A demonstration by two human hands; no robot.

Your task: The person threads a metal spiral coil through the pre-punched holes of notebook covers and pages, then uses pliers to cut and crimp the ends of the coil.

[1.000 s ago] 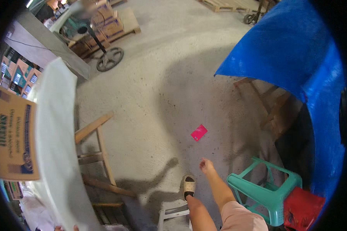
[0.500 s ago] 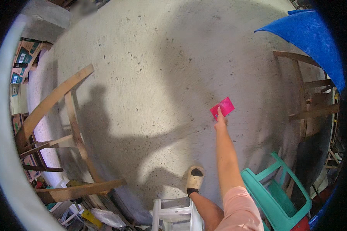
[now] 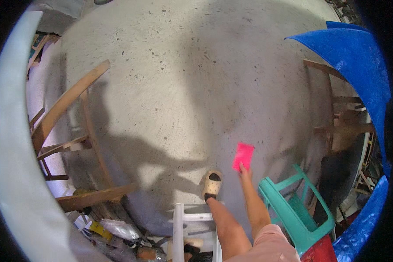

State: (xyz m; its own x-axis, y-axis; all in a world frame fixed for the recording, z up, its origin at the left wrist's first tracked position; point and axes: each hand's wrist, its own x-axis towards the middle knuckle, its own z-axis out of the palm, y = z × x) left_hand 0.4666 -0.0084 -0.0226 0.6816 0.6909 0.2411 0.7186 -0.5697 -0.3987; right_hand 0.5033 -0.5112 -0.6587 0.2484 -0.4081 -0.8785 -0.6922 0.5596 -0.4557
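Observation:
My right hand, at the end of a bare arm with a pale pink sleeve, grips the lower end of a flat, bright pink rectangle. Thumb and fingers close on its near edge. Whether it is a card, a pouch or a folded sheet I cannot make out. It is held out over the grey concrete floor, just beyond and to the right of my foot in a beige clog. My left hand is out of sight.
A white plastic stool stands at the bottom, a green plastic stool to the right. Wooden frames line the left side; more wood and a blue tarp are at right. A pale curved edge fills the far left.
My right hand has drawn back toward me with the pink rectangle, which has turned more upright in view. The view has shifted, showing more of the blue tarp and a second clog beneath the white stool.

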